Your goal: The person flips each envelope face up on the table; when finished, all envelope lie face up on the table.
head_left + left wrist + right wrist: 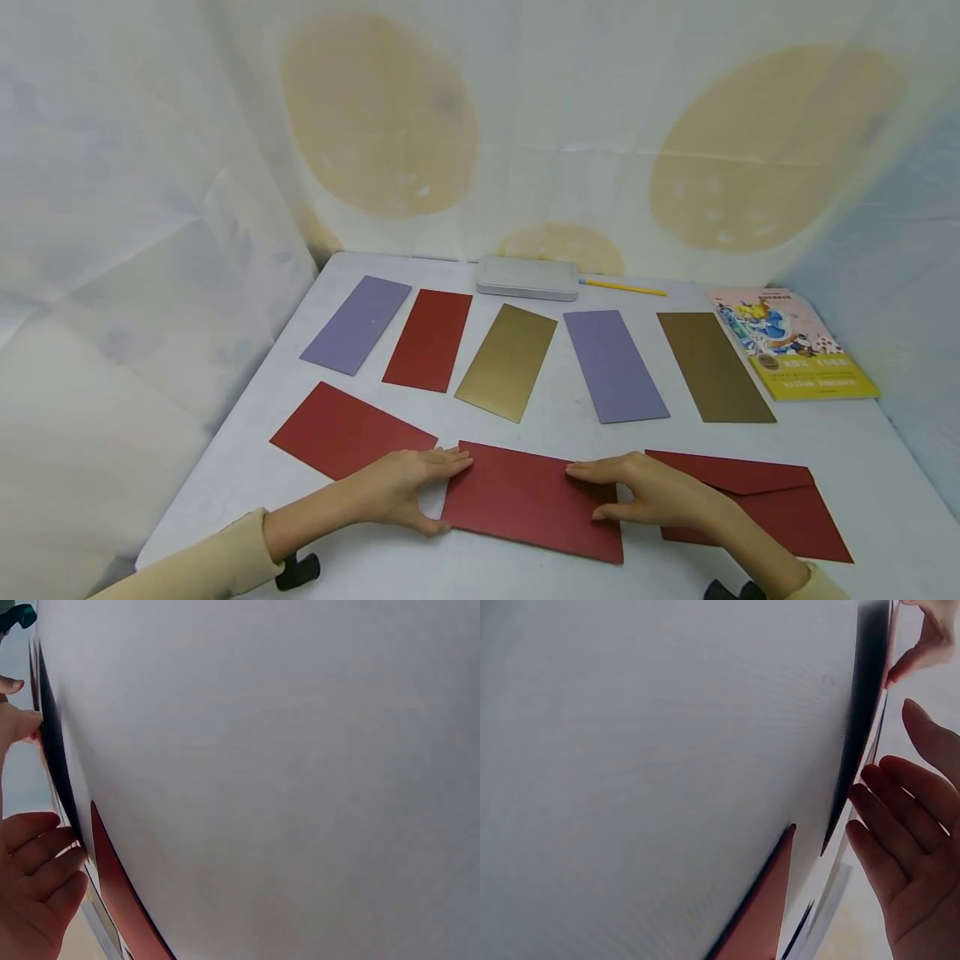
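Observation:
A dark red envelope [525,504] lies flat at the front middle of the white table [847,433]. My left hand [451,492] spans its left short edge, with straight fingers at the top corner and the thumb at the bottom corner. My right hand [583,492] lies flat on its right part, fingers straight along the top edge. In the left wrist view the fingers [41,874] touch the envelope's edge [120,900] at a grazing angle. In the right wrist view my right fingers [889,832] show the same contact.
Further red envelopes lie at front left [351,430] and front right [757,500], the right one partly under my right hand. Behind are purple [357,323], red [428,339], gold [507,361], purple [614,365] and bronze [714,366] envelopes, a grey tin [527,277], a yellow pencil [622,288] and a book [795,342].

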Tool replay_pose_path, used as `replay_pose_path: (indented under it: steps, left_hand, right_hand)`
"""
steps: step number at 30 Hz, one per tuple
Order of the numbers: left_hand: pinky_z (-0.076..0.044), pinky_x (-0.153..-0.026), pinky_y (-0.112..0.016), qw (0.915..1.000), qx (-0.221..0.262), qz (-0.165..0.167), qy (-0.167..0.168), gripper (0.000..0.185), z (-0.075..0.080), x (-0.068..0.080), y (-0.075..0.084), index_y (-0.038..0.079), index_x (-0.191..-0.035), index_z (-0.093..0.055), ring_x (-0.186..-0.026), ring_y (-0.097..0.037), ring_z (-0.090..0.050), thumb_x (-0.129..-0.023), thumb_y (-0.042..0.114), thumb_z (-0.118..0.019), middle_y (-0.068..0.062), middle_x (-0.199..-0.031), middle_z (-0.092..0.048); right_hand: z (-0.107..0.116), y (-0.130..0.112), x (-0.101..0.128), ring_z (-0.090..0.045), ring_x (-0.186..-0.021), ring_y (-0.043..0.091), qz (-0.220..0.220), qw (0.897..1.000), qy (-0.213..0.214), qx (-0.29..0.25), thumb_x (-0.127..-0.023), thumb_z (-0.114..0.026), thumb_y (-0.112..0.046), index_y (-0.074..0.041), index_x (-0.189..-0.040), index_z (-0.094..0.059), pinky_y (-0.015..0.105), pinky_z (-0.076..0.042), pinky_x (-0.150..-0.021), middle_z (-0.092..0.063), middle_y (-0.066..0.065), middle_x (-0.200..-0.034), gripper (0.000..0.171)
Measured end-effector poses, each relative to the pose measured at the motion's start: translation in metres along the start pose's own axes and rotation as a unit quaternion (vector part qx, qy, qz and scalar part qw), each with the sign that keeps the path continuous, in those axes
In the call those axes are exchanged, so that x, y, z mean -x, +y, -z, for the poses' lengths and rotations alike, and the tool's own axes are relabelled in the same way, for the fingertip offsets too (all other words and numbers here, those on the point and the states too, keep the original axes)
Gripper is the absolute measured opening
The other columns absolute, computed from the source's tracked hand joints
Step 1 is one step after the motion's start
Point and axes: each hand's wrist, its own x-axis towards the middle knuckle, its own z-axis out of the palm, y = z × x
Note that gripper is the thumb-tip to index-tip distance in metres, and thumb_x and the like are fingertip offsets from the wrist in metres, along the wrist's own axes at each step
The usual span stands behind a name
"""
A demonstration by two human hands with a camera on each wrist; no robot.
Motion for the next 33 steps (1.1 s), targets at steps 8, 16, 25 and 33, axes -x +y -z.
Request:
replay_pose_path:
  steps: [8,16,25,33]
  left_hand:
    - [-0.042,-0.101,-0.036,0.9996,0.026,-0.01,0.003,0.071,0.006,0.001,-0.004,0.012,-0.143,-0.048,-0.131,-0.015,-0.045,-0.088,0.054,-0.062,0.003,-0.144,-0.048]
    - [-0.046,-0.066,-0.015,0.9971,0.076,-0.002,0.01,0.057,0.015,-0.004,-0.01,0.017,-0.139,-0.054,-0.076,-0.001,-0.06,-0.093,0.05,-0.057,0.006,-0.125,-0.063]
    - [-0.03,-0.049,-0.019,0.9858,0.159,0.044,-0.027,0.05,0.029,-0.014,-0.019,0.02,-0.138,-0.056,-0.048,-0.002,-0.026,-0.097,0.049,-0.052,0.009,-0.067,-0.047]
    - [-0.048,-0.088,-0.026,0.9758,0.207,0.058,-0.04,0.045,0.039,-0.024,-0.024,0.013,-0.135,-0.059,-0.104,-0.001,-0.06,-0.102,0.041,-0.046,0.009,-0.12,-0.065]
  right_hand:
    - [0.007,-0.01,0.006,-0.057,-0.119,0.017,-0.005,0.999,0.033,0.013,-0.092,-0.065,-0.037,-0.011,-0.138,-0.055,0.033,-0.051,-0.087,-0.058,0.005,-0.133,0.054]
    - [0.021,-0.033,0.018,-0.059,-0.116,0.016,-0.019,0.997,0.071,0.032,-0.093,-0.063,-0.038,-0.019,-0.14,-0.054,0.033,-0.053,-0.084,-0.059,-0.001,-0.133,0.051]
    - [0.028,-0.05,0.025,-0.058,-0.118,0.011,-0.019,0.99,0.111,0.081,-0.092,-0.065,-0.036,-0.025,-0.139,-0.055,0.036,-0.053,-0.084,-0.056,-0.012,-0.135,0.049]
    - [0.029,-0.054,0.026,-0.058,-0.118,0.013,0.026,0.984,0.14,0.11,-0.089,-0.071,-0.029,-0.024,-0.139,-0.054,0.033,-0.054,-0.081,-0.057,-0.007,-0.135,0.053]
